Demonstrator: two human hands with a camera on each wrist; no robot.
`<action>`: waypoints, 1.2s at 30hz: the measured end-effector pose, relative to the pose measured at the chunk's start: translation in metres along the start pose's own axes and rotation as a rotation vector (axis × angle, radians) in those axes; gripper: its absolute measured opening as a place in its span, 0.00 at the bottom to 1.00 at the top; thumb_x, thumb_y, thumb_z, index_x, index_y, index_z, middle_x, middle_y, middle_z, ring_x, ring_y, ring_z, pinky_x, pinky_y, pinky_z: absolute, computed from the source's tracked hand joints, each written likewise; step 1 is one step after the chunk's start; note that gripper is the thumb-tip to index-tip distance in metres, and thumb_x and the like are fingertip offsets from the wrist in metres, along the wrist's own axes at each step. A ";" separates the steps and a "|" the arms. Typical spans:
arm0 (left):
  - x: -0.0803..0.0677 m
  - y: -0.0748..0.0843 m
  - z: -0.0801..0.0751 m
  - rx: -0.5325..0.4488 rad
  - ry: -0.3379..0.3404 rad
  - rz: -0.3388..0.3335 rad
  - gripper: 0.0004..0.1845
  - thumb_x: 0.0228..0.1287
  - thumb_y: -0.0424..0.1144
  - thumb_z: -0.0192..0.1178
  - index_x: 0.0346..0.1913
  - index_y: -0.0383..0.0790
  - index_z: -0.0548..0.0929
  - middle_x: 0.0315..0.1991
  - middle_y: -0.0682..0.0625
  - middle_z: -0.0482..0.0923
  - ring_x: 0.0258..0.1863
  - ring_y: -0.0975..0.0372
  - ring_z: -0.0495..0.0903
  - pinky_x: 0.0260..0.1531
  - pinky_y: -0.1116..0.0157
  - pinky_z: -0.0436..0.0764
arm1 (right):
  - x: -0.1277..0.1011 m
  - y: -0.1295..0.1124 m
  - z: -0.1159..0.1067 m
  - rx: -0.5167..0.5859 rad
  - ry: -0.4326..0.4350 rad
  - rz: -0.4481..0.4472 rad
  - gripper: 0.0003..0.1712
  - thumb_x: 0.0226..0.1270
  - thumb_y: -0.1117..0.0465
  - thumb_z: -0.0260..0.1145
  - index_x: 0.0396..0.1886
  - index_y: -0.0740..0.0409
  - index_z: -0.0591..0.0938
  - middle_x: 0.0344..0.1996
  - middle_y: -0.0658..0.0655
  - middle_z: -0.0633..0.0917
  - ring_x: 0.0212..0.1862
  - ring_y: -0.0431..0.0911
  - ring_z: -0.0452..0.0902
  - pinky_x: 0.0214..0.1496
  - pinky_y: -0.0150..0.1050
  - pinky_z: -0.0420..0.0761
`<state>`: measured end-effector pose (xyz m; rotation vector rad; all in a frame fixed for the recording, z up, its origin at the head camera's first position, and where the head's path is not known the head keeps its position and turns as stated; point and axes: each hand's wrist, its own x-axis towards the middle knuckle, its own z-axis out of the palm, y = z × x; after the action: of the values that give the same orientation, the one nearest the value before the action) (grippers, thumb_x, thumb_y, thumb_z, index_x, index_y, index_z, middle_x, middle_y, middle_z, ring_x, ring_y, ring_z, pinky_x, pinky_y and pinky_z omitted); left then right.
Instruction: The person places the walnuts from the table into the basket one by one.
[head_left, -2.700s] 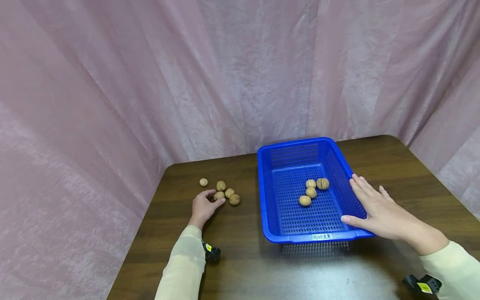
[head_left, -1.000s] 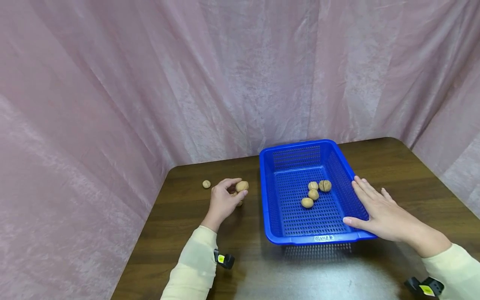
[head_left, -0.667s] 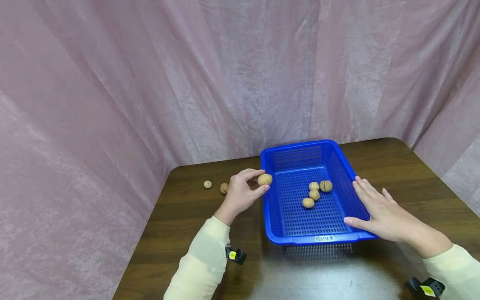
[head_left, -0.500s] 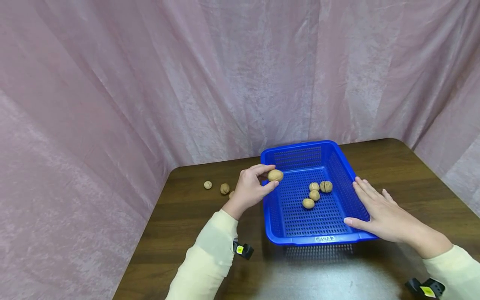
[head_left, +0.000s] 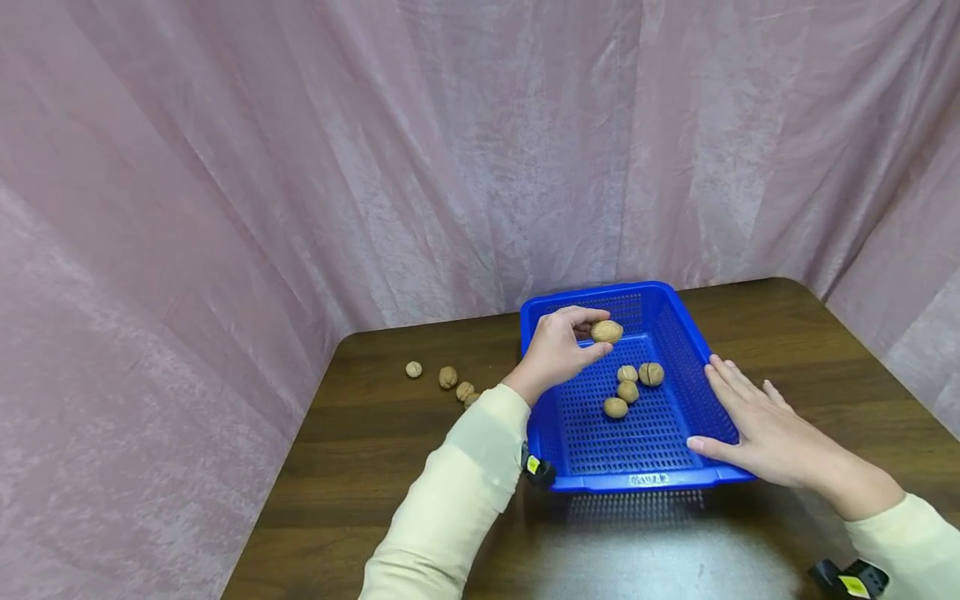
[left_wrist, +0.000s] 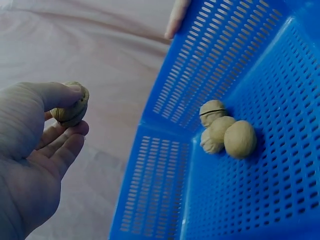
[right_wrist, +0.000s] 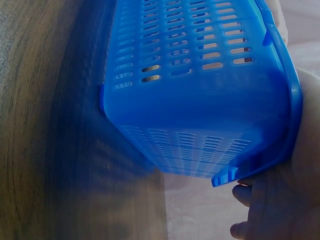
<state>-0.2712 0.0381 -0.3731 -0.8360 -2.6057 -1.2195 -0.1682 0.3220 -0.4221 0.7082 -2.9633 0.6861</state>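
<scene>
Walnut (head_left: 606,331): pinched in my left hand (head_left: 558,350), hovering over the blue basket (head_left: 645,478).
Release: low, beside the four walnuts (head_left: 632,386) inside, so nothing bounces.
Right hand (head_left: 757,421): fingers flat, bracing the basket's side.
Around: loose walnuts (head_left: 447,379) wait on the table (head_left: 390,467).

The left sleeve (head_left: 457,500) hides part of the basket's (head_left: 637,480) near left corner and half covers the nearest of the loose walnuts (head_left: 471,401) on the table. In the right wrist view the right hand (right_wrist: 280,200) is cut off by the frame edge, fingers behind the rim. In the left wrist view, the thumb (left_wrist: 45,97) covers part of the held walnut (left_wrist: 71,106).
</scene>
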 end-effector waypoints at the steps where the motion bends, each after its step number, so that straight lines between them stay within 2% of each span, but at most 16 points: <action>1: 0.003 0.001 0.003 -0.008 -0.008 -0.017 0.21 0.57 0.38 0.70 0.55 0.44 0.83 0.47 0.54 0.81 0.40 0.71 0.80 0.40 0.78 0.77 | 0.000 0.000 0.000 0.001 -0.001 0.002 0.59 0.63 0.35 0.62 0.76 0.66 0.45 0.75 0.66 0.44 0.76 0.53 0.29 0.67 0.66 0.27; 5: 0.013 -0.001 0.015 -0.057 -0.045 -0.078 0.21 0.58 0.38 0.70 0.55 0.45 0.82 0.43 0.57 0.82 0.38 0.73 0.79 0.37 0.78 0.77 | -0.001 0.000 0.000 0.003 -0.004 0.009 0.59 0.63 0.35 0.62 0.76 0.66 0.45 0.75 0.66 0.44 0.76 0.54 0.29 0.67 0.66 0.27; 10: 0.021 -0.012 0.027 -0.082 -0.075 -0.125 0.20 0.57 0.38 0.70 0.54 0.45 0.82 0.40 0.59 0.82 0.36 0.74 0.78 0.35 0.77 0.77 | -0.001 -0.002 0.000 0.010 -0.006 0.007 0.58 0.63 0.36 0.62 0.76 0.65 0.45 0.75 0.65 0.43 0.76 0.54 0.29 0.67 0.66 0.28; 17: 0.021 -0.032 0.041 -0.047 -0.108 -0.186 0.20 0.55 0.39 0.72 0.52 0.45 0.83 0.37 0.61 0.81 0.35 0.73 0.79 0.35 0.76 0.77 | -0.001 -0.006 0.002 0.021 -0.015 0.003 0.58 0.63 0.36 0.61 0.76 0.65 0.45 0.76 0.65 0.43 0.76 0.53 0.29 0.68 0.65 0.28; 20: 0.020 -0.037 0.045 -0.016 -0.141 -0.188 0.19 0.55 0.40 0.72 0.51 0.47 0.83 0.37 0.62 0.81 0.36 0.73 0.78 0.36 0.75 0.76 | -0.001 -0.007 0.000 0.018 -0.013 -0.001 0.58 0.64 0.36 0.61 0.76 0.66 0.45 0.76 0.65 0.43 0.76 0.53 0.28 0.68 0.65 0.27; 27: 0.020 -0.041 0.054 0.078 -0.263 -0.188 0.19 0.53 0.43 0.73 0.49 0.51 0.84 0.42 0.62 0.80 0.40 0.71 0.78 0.38 0.76 0.75 | -0.002 -0.005 -0.003 0.017 -0.011 0.004 0.58 0.64 0.37 0.62 0.76 0.66 0.45 0.75 0.65 0.43 0.76 0.53 0.28 0.68 0.65 0.27; 31: 0.021 -0.042 0.059 0.095 -0.303 -0.137 0.20 0.52 0.42 0.74 0.49 0.47 0.84 0.42 0.60 0.81 0.35 0.72 0.78 0.35 0.78 0.74 | -0.005 -0.003 -0.004 0.013 -0.004 0.017 0.58 0.63 0.37 0.63 0.76 0.65 0.45 0.76 0.64 0.43 0.76 0.53 0.29 0.68 0.64 0.27; 36: 0.022 -0.041 0.064 0.076 -0.352 -0.136 0.22 0.52 0.41 0.74 0.51 0.43 0.84 0.42 0.58 0.82 0.33 0.73 0.78 0.34 0.78 0.75 | -0.008 -0.001 -0.005 0.008 -0.001 0.026 0.57 0.63 0.37 0.62 0.76 0.64 0.44 0.76 0.63 0.43 0.76 0.52 0.28 0.69 0.62 0.26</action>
<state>-0.3050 0.0735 -0.4346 -0.9482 -3.0112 -1.0797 -0.1608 0.3268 -0.4182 0.6719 -2.9776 0.6992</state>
